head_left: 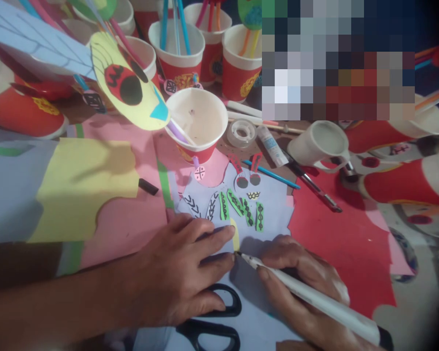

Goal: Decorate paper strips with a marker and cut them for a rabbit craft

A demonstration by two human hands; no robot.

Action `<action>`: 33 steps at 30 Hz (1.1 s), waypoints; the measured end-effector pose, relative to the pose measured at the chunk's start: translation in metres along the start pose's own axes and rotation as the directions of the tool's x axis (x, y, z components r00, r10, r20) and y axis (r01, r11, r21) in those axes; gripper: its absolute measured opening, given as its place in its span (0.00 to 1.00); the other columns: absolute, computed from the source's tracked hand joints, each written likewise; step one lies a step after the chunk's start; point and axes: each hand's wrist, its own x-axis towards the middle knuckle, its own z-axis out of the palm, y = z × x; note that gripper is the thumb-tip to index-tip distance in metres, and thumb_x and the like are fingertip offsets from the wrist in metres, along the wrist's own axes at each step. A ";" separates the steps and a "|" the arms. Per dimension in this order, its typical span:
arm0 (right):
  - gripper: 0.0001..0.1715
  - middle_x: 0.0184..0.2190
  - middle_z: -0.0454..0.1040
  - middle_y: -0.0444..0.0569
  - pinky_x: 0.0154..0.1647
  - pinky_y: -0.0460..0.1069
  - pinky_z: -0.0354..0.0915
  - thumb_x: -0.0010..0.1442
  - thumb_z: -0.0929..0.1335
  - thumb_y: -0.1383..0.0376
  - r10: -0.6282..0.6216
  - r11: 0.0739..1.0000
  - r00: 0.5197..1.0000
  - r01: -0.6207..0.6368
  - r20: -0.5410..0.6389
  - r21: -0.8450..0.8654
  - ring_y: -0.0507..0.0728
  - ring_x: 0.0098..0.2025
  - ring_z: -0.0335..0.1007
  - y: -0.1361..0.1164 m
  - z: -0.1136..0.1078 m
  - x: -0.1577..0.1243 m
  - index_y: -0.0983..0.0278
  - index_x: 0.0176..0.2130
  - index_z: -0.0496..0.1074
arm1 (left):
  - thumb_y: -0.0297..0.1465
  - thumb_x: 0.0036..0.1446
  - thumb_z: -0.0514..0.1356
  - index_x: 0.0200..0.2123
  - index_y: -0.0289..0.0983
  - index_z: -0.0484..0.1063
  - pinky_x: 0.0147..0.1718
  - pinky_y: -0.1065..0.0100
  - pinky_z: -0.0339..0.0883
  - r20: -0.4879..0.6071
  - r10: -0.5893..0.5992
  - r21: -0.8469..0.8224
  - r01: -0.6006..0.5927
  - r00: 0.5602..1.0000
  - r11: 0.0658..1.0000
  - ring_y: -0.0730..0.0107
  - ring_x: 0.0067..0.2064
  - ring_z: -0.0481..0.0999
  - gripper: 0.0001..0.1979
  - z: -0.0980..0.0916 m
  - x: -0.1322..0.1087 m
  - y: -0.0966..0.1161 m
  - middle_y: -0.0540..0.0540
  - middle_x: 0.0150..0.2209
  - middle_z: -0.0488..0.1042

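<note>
The main risk, I think, is near the tip of the white pen (pixel 238 254): it seems to touch the pale blue paper (pixel 263 243) just beside the fingers (pixel 223 234) of the left grip (pixel 179 273), so a small slip could mark the skin. If the paper slides under the hand, the line may also go wrong, and the black-handled scissors (pixel 212 312) lying partly under the paper may make the surface uneven. The left grip is open and lies flat on the paper, with its fingers a little apart, pressing but not clamping. The right grip (pixel 300 297) is closed around the pen, with the thumb and fingers together on the barrel. The paper lies in front of the person, under both hands, with small cut-out shapes glued on it and a paper cup (pixel 195 122) standing just beyond.
</note>
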 end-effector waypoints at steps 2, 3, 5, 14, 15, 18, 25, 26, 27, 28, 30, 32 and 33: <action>0.06 0.19 0.69 0.41 0.21 0.47 0.61 0.54 0.68 0.69 -0.010 1.000 1.000 0.010 -0.004 -0.007 0.51 0.21 0.65 -0.001 0.000 0.000 0.60 0.29 0.66 | 0.43 0.62 0.52 0.48 0.39 0.70 0.47 0.57 0.53 0.005 0.003 0.004 -0.003 1.000 1.000 0.58 0.49 0.62 0.18 0.000 0.000 0.000 0.46 0.58 0.65; 0.06 0.19 0.69 0.41 0.21 0.47 0.61 0.54 0.68 0.70 -0.014 1.000 1.000 0.014 -0.001 -0.009 0.51 0.21 0.65 -0.001 0.000 0.001 0.60 0.29 0.66 | 0.43 0.61 0.53 0.48 0.39 0.70 0.47 0.57 0.53 0.013 0.008 0.009 -0.008 1.000 1.000 0.58 0.49 0.62 0.18 -0.001 0.000 -0.001 0.46 0.58 0.65; 0.05 0.19 0.69 0.41 0.21 0.47 0.61 0.54 0.68 0.70 -0.014 1.000 1.000 0.014 0.000 -0.007 0.51 0.21 0.66 -0.001 0.000 0.001 0.60 0.30 0.66 | 0.43 0.61 0.54 0.48 0.39 0.69 0.46 0.57 0.53 0.032 0.024 0.018 -0.024 0.999 1.000 0.57 0.49 0.62 0.18 -0.002 0.000 -0.002 0.46 0.58 0.64; 0.06 0.20 0.70 0.41 0.21 0.47 0.62 0.54 0.69 0.69 0.001 1.000 1.000 -0.001 0.012 -0.031 0.51 0.22 0.67 0.000 0.001 -0.001 0.60 0.29 0.66 | 0.43 0.61 0.54 0.48 0.39 0.70 0.44 0.59 0.55 0.021 0.046 0.038 -0.047 0.999 0.998 0.59 0.48 0.63 0.18 -0.003 0.002 -0.003 0.46 0.58 0.65; 0.06 0.20 0.70 0.41 0.21 0.47 0.62 0.54 0.68 0.69 0.003 0.999 1.000 -0.002 0.009 -0.036 0.51 0.22 0.67 -0.001 0.001 -0.001 0.60 0.29 0.66 | 0.43 0.61 0.54 0.48 0.39 0.71 0.45 0.59 0.55 0.016 0.038 0.036 -0.039 0.999 0.999 0.59 0.48 0.63 0.18 -0.002 0.002 -0.003 0.46 0.58 0.65; 0.06 0.19 0.69 0.40 0.22 0.46 0.62 0.54 0.68 0.69 0.009 0.998 1.000 -0.008 0.007 -0.061 0.51 0.22 0.67 -0.002 0.001 0.001 0.60 0.29 0.66 | 0.44 0.60 0.55 0.47 0.40 0.71 0.45 0.58 0.55 -0.003 0.009 0.031 -0.009 1.000 0.999 0.59 0.48 0.63 0.18 0.000 0.002 -0.001 0.47 0.57 0.66; 0.05 0.20 0.69 0.41 0.22 0.46 0.63 0.55 0.69 0.68 0.062 0.992 0.997 -0.058 0.038 -0.110 0.50 0.21 0.67 -0.004 -0.002 0.000 0.61 0.29 0.67 | 0.44 0.57 0.57 0.46 0.40 0.72 0.45 0.57 0.55 -0.007 0.012 0.039 -0.011 1.000 0.999 0.59 0.48 0.63 0.19 0.001 0.002 -0.001 0.47 0.57 0.66; 0.05 0.21 0.69 0.41 0.22 0.46 0.63 0.55 0.69 0.68 0.064 0.992 0.997 -0.060 0.035 -0.110 0.50 0.21 0.67 -0.004 -0.002 -0.001 0.61 0.29 0.66 | 0.45 0.57 0.58 0.46 0.40 0.72 0.44 0.58 0.55 -0.005 0.013 0.043 -0.013 1.000 0.999 0.59 0.48 0.63 0.19 0.000 0.003 -0.001 0.47 0.57 0.67; 0.05 0.21 0.69 0.41 0.22 0.46 0.64 0.55 0.68 0.68 0.059 0.993 0.998 -0.056 0.030 -0.108 0.50 0.21 0.67 -0.004 -0.003 -0.001 0.61 0.30 0.66 | 0.45 0.57 0.58 0.46 0.40 0.72 0.44 0.58 0.55 -0.003 0.014 0.046 -0.014 1.000 0.999 0.59 0.48 0.63 0.19 0.000 0.003 -0.001 0.47 0.57 0.67; 0.05 0.20 0.68 0.41 0.22 0.46 0.63 0.55 0.68 0.68 0.044 0.994 0.999 -0.041 0.023 -0.106 0.50 0.21 0.67 -0.004 -0.003 -0.001 0.61 0.30 0.66 | 0.45 0.56 0.58 0.46 0.40 0.72 0.44 0.58 0.55 -0.001 0.016 0.046 -0.016 1.000 0.999 0.59 0.47 0.63 0.19 0.000 0.003 -0.001 0.47 0.57 0.67; 0.06 0.19 0.68 0.41 0.22 0.46 0.63 0.54 0.68 0.69 0.018 0.995 1.000 -0.016 0.022 -0.103 0.51 0.21 0.66 -0.004 -0.002 0.000 0.61 0.30 0.66 | 0.45 0.56 0.58 0.45 0.39 0.72 0.44 0.58 0.55 -0.001 0.015 0.043 -0.015 1.000 0.999 0.59 0.47 0.63 0.19 0.000 0.003 -0.001 0.47 0.56 0.67; 0.06 0.19 0.68 0.41 0.21 0.46 0.62 0.54 0.68 0.69 0.000 0.995 1.000 0.003 0.029 -0.096 0.51 0.21 0.65 -0.004 -0.002 0.001 0.61 0.30 0.65 | 0.44 0.57 0.58 0.46 0.39 0.71 0.44 0.57 0.54 0.001 0.014 0.036 -0.014 1.000 0.999 0.59 0.47 0.63 0.19 0.000 0.003 -0.001 0.47 0.57 0.67; 0.06 0.19 0.67 0.41 0.21 0.47 0.62 0.54 0.68 0.69 0.000 0.996 0.999 0.003 0.033 -0.088 0.51 0.21 0.65 -0.003 -0.002 0.001 0.61 0.29 0.65 | 0.44 0.57 0.58 0.46 0.39 0.71 0.44 0.57 0.54 0.002 0.014 0.032 -0.014 1.000 0.999 0.58 0.47 0.63 0.19 0.000 0.003 -0.001 0.47 0.57 0.67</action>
